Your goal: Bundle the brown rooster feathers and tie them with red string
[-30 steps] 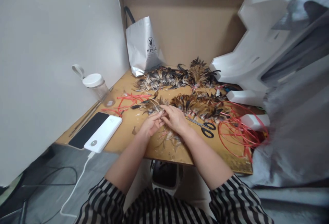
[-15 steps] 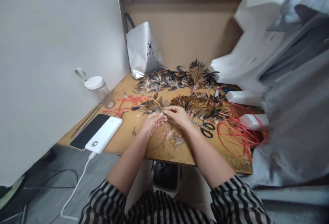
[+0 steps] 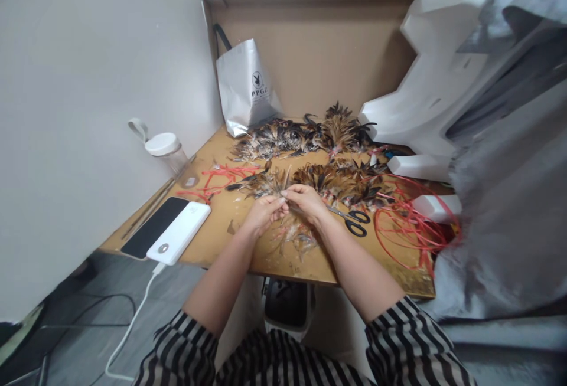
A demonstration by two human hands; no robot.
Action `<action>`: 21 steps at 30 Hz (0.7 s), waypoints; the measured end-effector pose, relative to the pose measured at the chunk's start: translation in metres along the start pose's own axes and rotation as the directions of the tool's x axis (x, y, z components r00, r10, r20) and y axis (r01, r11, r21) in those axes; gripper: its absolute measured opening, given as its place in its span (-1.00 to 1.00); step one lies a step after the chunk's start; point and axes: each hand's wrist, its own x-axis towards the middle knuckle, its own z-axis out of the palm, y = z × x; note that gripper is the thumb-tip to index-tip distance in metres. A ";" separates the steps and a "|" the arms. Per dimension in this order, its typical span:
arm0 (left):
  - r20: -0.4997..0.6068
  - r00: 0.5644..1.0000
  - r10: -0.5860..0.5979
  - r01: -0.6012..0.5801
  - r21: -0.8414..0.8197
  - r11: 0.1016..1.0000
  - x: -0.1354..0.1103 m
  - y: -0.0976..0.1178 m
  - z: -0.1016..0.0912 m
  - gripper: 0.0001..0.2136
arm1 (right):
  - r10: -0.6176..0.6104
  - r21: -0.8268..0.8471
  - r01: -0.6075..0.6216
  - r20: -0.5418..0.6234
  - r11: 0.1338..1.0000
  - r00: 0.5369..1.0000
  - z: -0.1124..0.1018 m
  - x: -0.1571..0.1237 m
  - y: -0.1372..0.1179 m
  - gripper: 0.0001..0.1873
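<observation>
My left hand (image 3: 267, 212) and my right hand (image 3: 306, 202) meet above the near half of the table, fingertips pinched together. A thin feather (image 3: 287, 177) stands up from between the fingertips; which hand bears more of it is hard to tell. Just behind my hands lies a small heap of brown feathers (image 3: 261, 183). Right of it spreads a row of brown feather bunches (image 3: 341, 179). Black-handled scissors (image 3: 357, 221) rest beside my right wrist, blades partly hidden by it. Pale feather scraps (image 3: 296, 237) lie below my hands.
Darker feather bunches (image 3: 283, 138) line the back, by a silver bag (image 3: 243, 85). Red plastic strips (image 3: 407, 226) tangle at right, with more red strips (image 3: 221, 176) at left. A lidded jar (image 3: 170, 153), phone (image 3: 153, 226) and white power bank (image 3: 179, 232) stand left. White foam pieces (image 3: 416, 167) border the right.
The fingertips have shifted slightly and a thin feather now stands more upright between them. Both hands stay in nearly the same place; the view has moved a little.
</observation>
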 end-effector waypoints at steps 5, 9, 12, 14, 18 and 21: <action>0.107 0.993 -0.051 0.053 -0.020 0.998 -0.004 0.002 0.001 -0.81 | 0.065 0.040 -0.075 0.199 0.996 0.978 -0.005 -0.002 -0.002 -0.68; 0.155 0.985 -0.080 0.084 -0.018 0.996 -0.006 0.002 0.001 -0.81 | 0.095 0.064 -0.112 0.229 0.992 0.969 -0.008 -0.003 -0.003 -0.66; 0.172 0.981 -0.090 0.096 -0.026 0.995 -0.006 0.002 0.001 -0.82 | 0.105 0.079 -0.122 0.192 0.989 0.976 -0.008 -0.002 -0.003 -0.65; 0.172 0.981 -0.090 0.094 -0.015 0.995 -0.006 0.002 0.001 -0.83 | 0.104 0.081 -0.122 0.195 0.989 0.975 -0.009 -0.002 -0.002 -0.66; 0.168 0.982 -0.091 0.084 0.050 0.995 -0.007 0.005 0.004 -0.80 | 0.096 0.072 -0.114 0.217 0.991 0.972 -0.010 0.000 0.000 -0.67; 0.164 0.983 -0.084 0.075 0.058 0.995 -0.009 0.007 0.007 -0.79 | 0.090 0.066 -0.102 0.169 0.993 0.981 -0.010 0.001 0.001 -0.66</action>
